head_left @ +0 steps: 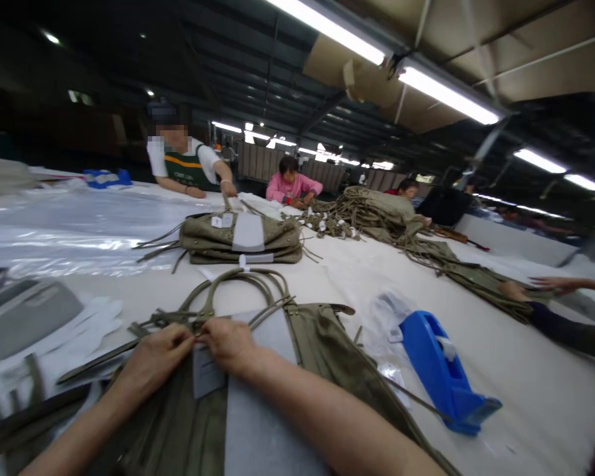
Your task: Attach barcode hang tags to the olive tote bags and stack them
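Note:
An olive-green handbag (pixel 332 347) lies right in front of me, its looped handles (pixel 272 281) pointing away. My left hand (pixel 158 354) and my right hand (pixel 231 345) meet at the bag's top edge by the base of a handle. Both are closed in a pinch, fingertips nearly touching. What lies between the fingertips is too small to make out. Just under them hangs a pale tag (pixel 205 371), against the bag. A white sheet (pixel 262 416) covers the bag's middle, partly behind my right forearm.
A blue tape dispenser (pixel 439 370) stands to the right. Farther off lie stacked olive bags (pixel 203 238) and a pile of straps (pixel 347 215). Clear plastic sheets (pixel 79 225) spread at left, near a grey object (pixel 30 317). Co-workers are across the table; another person's hands (pixel 515 291) are at right.

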The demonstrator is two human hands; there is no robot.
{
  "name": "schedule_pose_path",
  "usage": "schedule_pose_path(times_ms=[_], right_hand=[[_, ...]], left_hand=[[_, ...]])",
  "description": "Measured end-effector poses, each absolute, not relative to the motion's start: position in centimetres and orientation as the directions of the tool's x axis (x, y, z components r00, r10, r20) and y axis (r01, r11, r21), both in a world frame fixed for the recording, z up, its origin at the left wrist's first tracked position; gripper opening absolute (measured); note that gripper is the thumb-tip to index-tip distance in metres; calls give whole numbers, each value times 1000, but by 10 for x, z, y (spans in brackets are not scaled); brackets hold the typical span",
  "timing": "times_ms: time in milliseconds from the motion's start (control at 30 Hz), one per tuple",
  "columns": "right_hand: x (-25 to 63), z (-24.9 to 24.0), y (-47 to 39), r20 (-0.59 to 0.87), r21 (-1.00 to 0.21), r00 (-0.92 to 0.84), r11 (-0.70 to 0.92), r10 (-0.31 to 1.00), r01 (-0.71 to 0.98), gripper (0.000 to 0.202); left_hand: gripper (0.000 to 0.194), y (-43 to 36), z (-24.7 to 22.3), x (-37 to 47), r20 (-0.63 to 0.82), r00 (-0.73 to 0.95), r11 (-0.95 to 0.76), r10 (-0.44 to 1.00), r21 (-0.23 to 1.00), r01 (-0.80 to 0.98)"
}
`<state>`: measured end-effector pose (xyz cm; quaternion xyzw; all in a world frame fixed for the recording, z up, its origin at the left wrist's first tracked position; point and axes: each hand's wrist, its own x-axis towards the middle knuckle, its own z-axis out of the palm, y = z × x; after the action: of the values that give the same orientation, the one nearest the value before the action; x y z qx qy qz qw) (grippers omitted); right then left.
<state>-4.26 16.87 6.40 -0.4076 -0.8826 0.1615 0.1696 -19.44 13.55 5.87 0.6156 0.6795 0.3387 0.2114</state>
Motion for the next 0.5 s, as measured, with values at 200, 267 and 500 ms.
schedule_pose_path(times_ms=[200,267,500], right_hand=[[-41,55,175,46,-869,-470,267,881,416,8],[-42,49,178,-5,-965,-443,111,897,236,10],[-36,48,176,-120,-977,-403,-181,908,-117,26]], left_hand=[[26,128,64,-195,138,-57,-80,989,815,574],[21,129,59,-195,161,-85,-92,983,844,529],[14,125,54,-183,154,-238,-72,959,944,321]])
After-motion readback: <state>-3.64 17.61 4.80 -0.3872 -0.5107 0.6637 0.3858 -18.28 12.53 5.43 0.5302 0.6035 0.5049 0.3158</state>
